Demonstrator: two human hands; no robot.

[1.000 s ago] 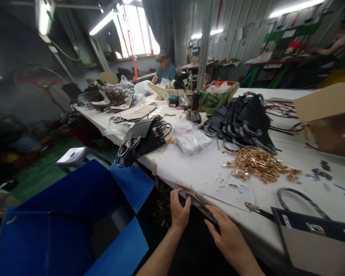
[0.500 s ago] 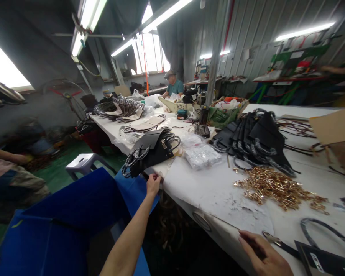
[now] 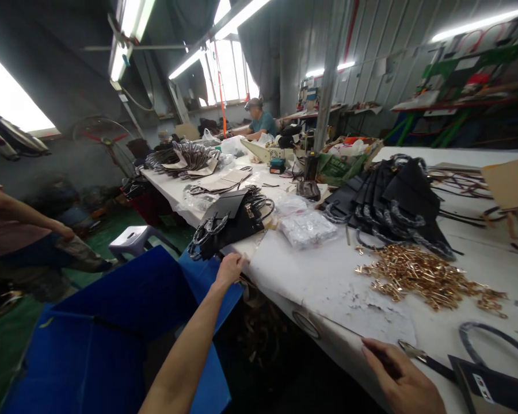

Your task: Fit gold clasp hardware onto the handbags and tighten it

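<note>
My left hand (image 3: 230,269) is closed at the table's edge, just below a stack of black bag pieces (image 3: 233,227) with wrapped handles. Whatever its curled fingers hold, if anything, is hidden. My right hand (image 3: 403,374) rests at the table's front edge, fingers loosely bent and thumb apart, with nothing visible in it. Close to its right lie a metal-ended black strap (image 3: 427,359) and a black bag piece (image 3: 479,382) with a looped handle (image 3: 496,339). Beyond that hand, a heap of gold metal fittings (image 3: 427,276) is spread on the white table (image 3: 328,276).
A large blue bin (image 3: 99,339) stands left of the table, near a pale stool (image 3: 133,238). Clear plastic packets (image 3: 308,227) and more black bag pieces (image 3: 388,201) lie on the table. One person (image 3: 12,230) stands at left; another (image 3: 261,121) sits at the far end.
The view has shifted slightly, moving the table things rightward in the picture. The person at left shows more fully now. Both my hands stay at the table edge; the left has turned a little.
</note>
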